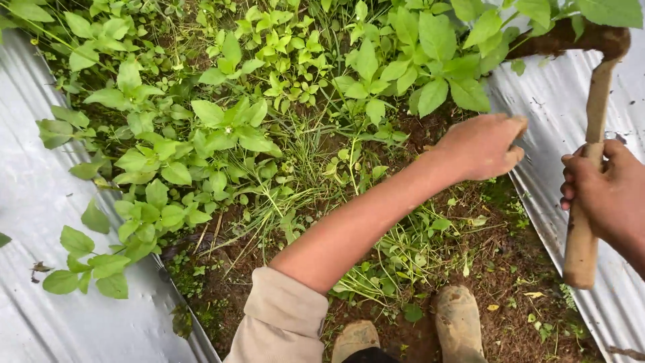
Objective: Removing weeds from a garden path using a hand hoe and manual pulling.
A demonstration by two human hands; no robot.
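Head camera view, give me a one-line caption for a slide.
Left hand reaches over weeds between silver plastic sheets while right hand grips a wooden-handled hoe.

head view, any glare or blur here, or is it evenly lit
Head view: soft, even daylight with no hard shadows; mild sheen on the silver plastic sheeting; weeds sharp; left hand slightly soft; right hand on the wooden handle cut by the frame edge.

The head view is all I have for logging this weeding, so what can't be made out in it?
- Mud-caked metal hoe head: its blade end is hidden behind green leaves at the top edge.
- Left hand: fingertips curl out of sight; whether they grip anything cannot be told.
- Right hand on the wooden handle: cut off by the right edge.
- Muddy boots: cropped by the bottom edge.
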